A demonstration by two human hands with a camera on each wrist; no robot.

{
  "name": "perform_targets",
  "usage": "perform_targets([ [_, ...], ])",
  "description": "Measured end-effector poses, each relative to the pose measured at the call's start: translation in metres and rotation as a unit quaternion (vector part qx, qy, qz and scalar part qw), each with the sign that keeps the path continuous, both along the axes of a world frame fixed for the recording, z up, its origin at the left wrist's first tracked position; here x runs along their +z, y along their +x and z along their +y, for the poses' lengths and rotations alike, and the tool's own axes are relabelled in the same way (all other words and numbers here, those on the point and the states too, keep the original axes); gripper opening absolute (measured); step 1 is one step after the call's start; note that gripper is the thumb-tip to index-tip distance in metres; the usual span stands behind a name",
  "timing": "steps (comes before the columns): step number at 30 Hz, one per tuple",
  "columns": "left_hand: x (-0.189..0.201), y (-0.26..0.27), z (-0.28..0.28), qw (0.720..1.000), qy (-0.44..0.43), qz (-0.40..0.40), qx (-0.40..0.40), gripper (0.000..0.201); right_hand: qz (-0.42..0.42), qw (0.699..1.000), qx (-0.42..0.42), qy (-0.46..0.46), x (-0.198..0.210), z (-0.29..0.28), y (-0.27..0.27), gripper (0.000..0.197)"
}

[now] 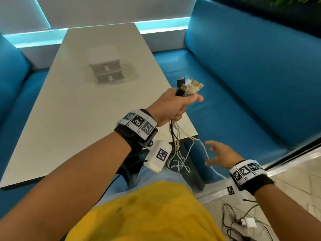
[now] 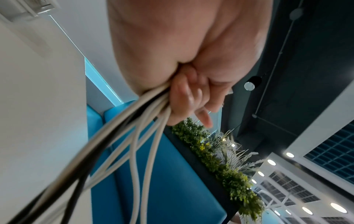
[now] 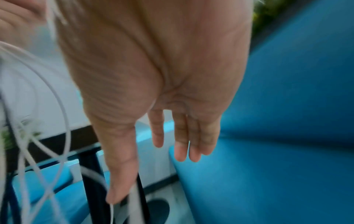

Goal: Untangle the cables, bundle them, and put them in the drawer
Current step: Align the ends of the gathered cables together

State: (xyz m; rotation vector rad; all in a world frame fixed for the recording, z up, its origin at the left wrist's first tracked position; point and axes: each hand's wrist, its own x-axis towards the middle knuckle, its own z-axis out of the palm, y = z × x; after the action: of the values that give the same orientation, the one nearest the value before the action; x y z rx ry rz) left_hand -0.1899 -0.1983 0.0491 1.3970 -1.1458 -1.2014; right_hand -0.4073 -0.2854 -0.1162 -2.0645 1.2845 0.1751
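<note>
1. Dangling past the surface's (image 1: 83,105) near right corner, the cables (image 1: 175,136) hang from the left hand (image 1: 173,105), fisted round their plug ends.
2. Right hand (image 1: 220,153) hovers spread beside loose strands; a careless pull likely tightens the tangle.
3. Drawer (image 1: 106,67) sits well apart, shut.

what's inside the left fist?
The left hand grips a bundle of cables: white and black, plugs sticking out above, cords hanging below. The stretch inside the grip is covered by fingers.
</note>
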Motion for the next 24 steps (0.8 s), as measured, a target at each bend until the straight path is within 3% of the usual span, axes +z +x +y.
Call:
perform_targets([
  [2, -0.006, -0.004, 0.000, 1.000, 0.007, 0.001, -0.003, 0.022, -0.020, 0.998, 0.026, -0.053, 0.019, -0.011, 0.002, 0.080],
  [4, -0.010, -0.006, 0.000, 1.000, 0.012, -0.001, -0.006, 0.024, -0.107, 0.990, 0.023, -0.084, 0.050, -0.016, 0.010, 0.066],
  [7, -0.015, -0.008, -0.002, 1.000, 0.016, -0.015, -0.013, 0.025, -0.358, 0.932, -0.033, -0.048, 0.111, -0.003, 0.037, 0.025],
  [9, -0.015, -0.010, -0.003, 1.000, 0.016, -0.019, -0.007, 0.025, -0.457, 0.889, -0.026, 0.001, 0.146, 0.009, 0.058, 0.031],
  [10, -0.015, -0.010, -0.003, 1.000, 0.014, -0.022, -0.007, 0.028, -0.467, 0.884, -0.001, -0.009, 0.160, 0.014, 0.068, 0.036],
  [14, -0.006, -0.010, 0.005, 0.998, 0.016, -0.065, -0.014, 0.056, -0.375, 0.913, 0.076, -0.142, 0.194, 0.021, 0.105, 0.042],
  [16, -0.002, -0.008, 0.007, 0.997, 0.016, -0.074, 0.010, 0.049, -0.317, 0.932, 0.103, -0.142, 0.198, 0.020, 0.120, 0.053],
  [18, 0.000, -0.004, 0.010, 0.992, 0.013, -0.114, 0.043, 0.027, -0.244, 0.952, 0.123, -0.136, 0.197, 0.023, 0.133, 0.062],
  [20, 0.007, -0.002, 0.015, 0.988, 0.003, -0.147, 0.052, 0.015, -0.221, 0.957, 0.123, -0.141, 0.193, 0.027, 0.142, 0.066],
  [24, 0.013, -0.005, 0.020, 0.982, -0.007, -0.182, 0.055, 0.032, -0.216, 0.953, 0.123, -0.174, 0.191, 0.039, 0.155, 0.064],
])
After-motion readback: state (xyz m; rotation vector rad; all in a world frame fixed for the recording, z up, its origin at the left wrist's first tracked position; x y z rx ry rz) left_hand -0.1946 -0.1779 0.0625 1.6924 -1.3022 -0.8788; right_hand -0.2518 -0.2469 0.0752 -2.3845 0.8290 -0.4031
